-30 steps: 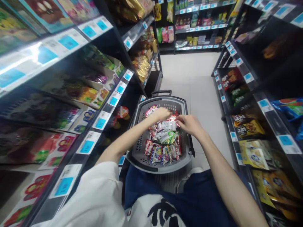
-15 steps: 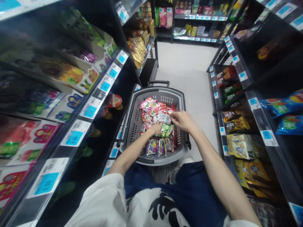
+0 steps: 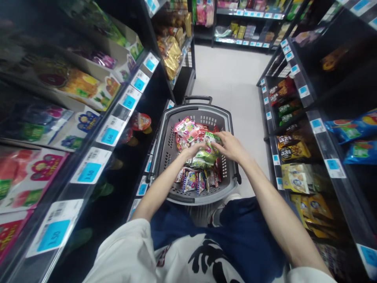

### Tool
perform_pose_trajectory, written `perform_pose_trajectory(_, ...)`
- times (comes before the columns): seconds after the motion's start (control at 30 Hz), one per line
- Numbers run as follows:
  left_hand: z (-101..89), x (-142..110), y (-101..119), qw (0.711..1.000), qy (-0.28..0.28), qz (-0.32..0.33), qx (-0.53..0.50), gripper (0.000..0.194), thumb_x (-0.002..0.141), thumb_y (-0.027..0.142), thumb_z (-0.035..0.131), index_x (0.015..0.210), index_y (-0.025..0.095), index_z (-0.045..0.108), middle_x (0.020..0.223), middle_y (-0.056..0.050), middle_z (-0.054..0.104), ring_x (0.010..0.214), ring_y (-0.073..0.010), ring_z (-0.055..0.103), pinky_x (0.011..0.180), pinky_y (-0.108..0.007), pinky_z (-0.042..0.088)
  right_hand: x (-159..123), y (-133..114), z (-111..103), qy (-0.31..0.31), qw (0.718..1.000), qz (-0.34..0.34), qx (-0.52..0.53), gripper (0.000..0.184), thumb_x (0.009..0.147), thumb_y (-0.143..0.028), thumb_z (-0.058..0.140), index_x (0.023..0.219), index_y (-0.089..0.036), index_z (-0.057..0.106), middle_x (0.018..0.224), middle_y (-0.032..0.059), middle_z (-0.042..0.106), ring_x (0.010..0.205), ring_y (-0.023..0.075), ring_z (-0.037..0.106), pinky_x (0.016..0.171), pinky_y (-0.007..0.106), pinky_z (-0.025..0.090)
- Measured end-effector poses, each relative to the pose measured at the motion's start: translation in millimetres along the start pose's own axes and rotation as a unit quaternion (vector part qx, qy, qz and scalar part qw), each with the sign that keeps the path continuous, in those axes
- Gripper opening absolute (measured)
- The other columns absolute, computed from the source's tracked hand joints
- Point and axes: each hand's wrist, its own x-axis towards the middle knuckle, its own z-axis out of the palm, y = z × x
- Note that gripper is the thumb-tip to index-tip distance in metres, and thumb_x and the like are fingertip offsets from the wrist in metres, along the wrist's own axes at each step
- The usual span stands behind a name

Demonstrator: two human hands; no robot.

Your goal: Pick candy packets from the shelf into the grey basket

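Note:
A grey plastic shopping basket (image 3: 167, 151) stands before my legs with several small candy bags inside. My left hand (image 3: 194, 150) reaches in over the basket's middle, fingers on a green candy bag (image 3: 206, 157). From the right, my right hand (image 3: 229, 144) grips the top right part of that same bag between thumb and fingers. The bag is tilted up above the others. A pink candy bag (image 3: 186, 129) lies at the basket's far left. Blue-and-white striped candy bags (image 3: 190, 181) stand in a row at the near side. Red bags are partly hidden under my hands.
Dark shelving with price tags (image 3: 110, 133) runs close along the left, holding boxes of fruit-printed packets (image 3: 85, 84). Snack bags (image 3: 294, 153) fill the right shelf. Pale floor tiles (image 3: 232, 78) lead to a back shelf (image 3: 244, 42).
My left hand left the far side of the basket and came nearer, onto the green bag. My right hand now grips the green bag, which has been raised and turned.

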Motion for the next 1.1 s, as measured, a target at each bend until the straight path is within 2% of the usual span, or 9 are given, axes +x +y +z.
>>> perform_pose_trajectory(0.07, 1.7, -6, 8, 0.997, 0.002, 0.018, -0.069, 0.050, 0.086, 0.040, 0.053, 0.123, 0.010, 0.067, 0.100, -0.012, 0.077, 0.103, -0.0291, 0.071, 0.100, -0.046, 0.053, 1, -1, -1, 0.021, 1.000, 0.009, 0.016, 0.039, 0.102, -0.039, 0.058, 0.134, -0.016, 0.059, 0.125, 0.0128, 0.068, 0.110, 0.0248, 0.063, 0.092, 0.035, 0.048)
perform_pose_trajectory(0.2, 6.1, -13, 17, 0.984, -0.001, 0.045, -0.170, 0.063, 0.072, 0.053, 0.078, 0.119, 0.013, 0.067, 0.102, -0.012, 0.076, 0.099, -0.0281, 0.072, 0.099, -0.045, 0.053, 4, -7, -3, 0.067, 0.997, 0.033, 0.025, 0.023, 0.103, -0.038, 0.056, 0.103, -0.018, 0.067, 0.099, 0.0066, 0.071, 0.088, 0.0195, 0.064, 0.077, 0.030, 0.044)
perform_pose_trajectory(0.27, 10.4, -12, 19, 0.972, 0.004, 0.065, -0.227, 0.070, 0.061, 0.047, 0.089, 0.118, 0.015, 0.066, 0.107, -0.011, 0.076, 0.097, -0.0255, 0.072, 0.097, -0.043, 0.054, 5, -11, -4, 0.100, 0.993, 0.060, 0.020, 0.021, 0.101, -0.036, 0.057, 0.098, -0.019, 0.067, 0.095, 0.0058, 0.071, 0.084, 0.0193, 0.063, 0.072, 0.030, 0.040)
perform_pose_trajectory(0.33, 15.4, -8, 19, 0.961, 0.022, 0.089, -0.262, 0.068, 0.055, 0.040, 0.094, 0.113, 0.014, 0.068, 0.107, -0.011, 0.076, 0.094, -0.0229, 0.072, 0.095, -0.040, 0.055, 7, -14, -5, 0.131, 0.987, 0.094, 0.015, 0.021, 0.101, -0.037, 0.056, 0.100, -0.019, 0.067, 0.093, 0.0065, 0.071, 0.081, 0.0200, 0.062, 0.068, 0.030, 0.037)
perform_pose_trajectory(0.5, 21.9, 0, 19, 0.958, 0.087, 0.106, -0.251, 0.053, 0.057, 0.037, 0.094, 0.098, 0.010, 0.073, 0.100, -0.011, 0.078, 0.088, -0.0194, 0.071, 0.095, -0.038, 0.054, 11, -16, -7, 0.186, 0.970, 0.153, 0.017, 0.026, 0.100, -0.042, 0.056, 0.103, -0.020, 0.070, 0.092, 0.0073, 0.073, 0.081, 0.0211, 0.065, 0.070, 0.031, 0.038)
perform_pose_trajectory(0.77, 22.7, -4, 22, 0.966, 0.080, 0.091, -0.228, 0.062, 0.045, 0.027, 0.098, 0.098, 0.009, 0.074, 0.102, -0.013, 0.078, 0.088, -0.0218, 0.072, 0.091, -0.039, 0.057, 10, -13, -7, 0.188, 0.969, 0.150, 0.047, 0.024, 0.099, -0.037, 0.058, 0.110, -0.021, 0.072, 0.098, 0.0067, 0.075, 0.089, 0.0223, 0.068, 0.075, 0.033, 0.044)
perform_pose_trajectory(0.9, 20.2, -2, 22, 0.966, 0.082, 0.080, -0.230, 0.061, 0.042, 0.023, 0.098, 0.096, 0.008, 0.073, 0.100, -0.014, 0.078, 0.089, -0.0231, 0.072, 0.093, -0.041, 0.057, 13, -12, -7, 0.195, 0.967, 0.146, 0.072, 0.023, 0.097, -0.036, 0.061, 0.110, -0.021, 0.073, 0.101, 0.0059, 0.076, 0.091, 0.0219, 0.069, 0.078, 0.033, 0.045)
perform_pose_trajectory(1.1, 17.7, -3, 23, 0.968, 0.084, 0.077, -0.224, 0.062, 0.040, 0.022, 0.098, 0.095, 0.009, 0.073, 0.101, -0.014, 0.078, 0.090, -0.0237, 0.072, 0.091, -0.042, 0.057, 15, -14, -6, 0.179, 0.972, 0.144, 0.054, 0.020, 0.097, -0.033, 0.063, 0.110, -0.021, 0.073, 0.101, 0.0059, 0.075, 0.092, 0.0224, 0.068, 0.076, 0.033, 0.043)
